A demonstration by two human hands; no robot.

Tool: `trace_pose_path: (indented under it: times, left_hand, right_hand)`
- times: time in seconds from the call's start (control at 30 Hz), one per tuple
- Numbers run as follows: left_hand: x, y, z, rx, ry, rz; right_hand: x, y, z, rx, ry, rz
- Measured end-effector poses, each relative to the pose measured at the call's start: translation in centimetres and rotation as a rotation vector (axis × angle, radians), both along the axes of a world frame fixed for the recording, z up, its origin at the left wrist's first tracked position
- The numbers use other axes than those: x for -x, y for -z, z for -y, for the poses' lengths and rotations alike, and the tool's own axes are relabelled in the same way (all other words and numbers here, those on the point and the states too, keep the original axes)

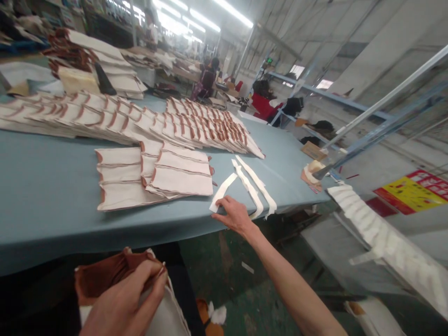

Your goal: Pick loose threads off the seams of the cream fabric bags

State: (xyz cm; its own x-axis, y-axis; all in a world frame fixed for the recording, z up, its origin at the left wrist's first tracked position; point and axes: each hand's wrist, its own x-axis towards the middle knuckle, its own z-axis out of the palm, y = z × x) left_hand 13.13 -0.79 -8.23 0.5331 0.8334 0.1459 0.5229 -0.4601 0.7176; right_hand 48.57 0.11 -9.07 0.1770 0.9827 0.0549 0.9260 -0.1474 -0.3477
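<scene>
My left hand (pixel 128 296) pinches the upper edge of a sewn brown-and-white piece (pixel 173 310), which hangs low in front of my body, its brown side folded open at the top. My right hand (pixel 233 213) reaches out to the table's front edge, with thumb and fingers closed on the near end of a short white strip (pixel 226 186). Two longer, wavy white strips (pixel 257 184) lie just to the right of it. Left of that hand rests a small stack of similar white pieces with brown edges (pixel 182 172).
Long overlapping rows of brown-edged pieces (pixel 115 116) run along the back of the blue-covered table (pixel 52 186). A taller stack (pixel 112 60) stands behind at the left. At the right are a tape-like roll (pixel 315 169), a blue metal frame (pixel 388 126) and a side board with white strips (pixel 381 233).
</scene>
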Motion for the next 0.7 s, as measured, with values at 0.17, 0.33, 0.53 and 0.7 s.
trace_pose_path:
  times: [0.17, 0.33, 0.53, 0.7]
  left_hand:
    - [-5.9, -1.0, -0.8, 0.109, 0.071, 0.045]
    - [-9.3, -0.8, -1.5, 0.159, 0.071, -0.017]
    - [-12.3, -1.3, -3.0, 0.151, 0.099, -0.209]
    - [-15.8, -1.0, -5.0, 0.079, 0.196, -0.312]
  right_hand:
    - [-1.2, 0.0, -0.1, 0.000, -0.056, -0.025]
    - [-1.5, 0.7, -0.3, -0.046, -0.018, -0.112]
    - [-1.9, 2.0, -0.1, -0.095, 0.085, -0.294]
    - [-2.2, 2.7, 0.3, -0.127, 0.138, -0.428]
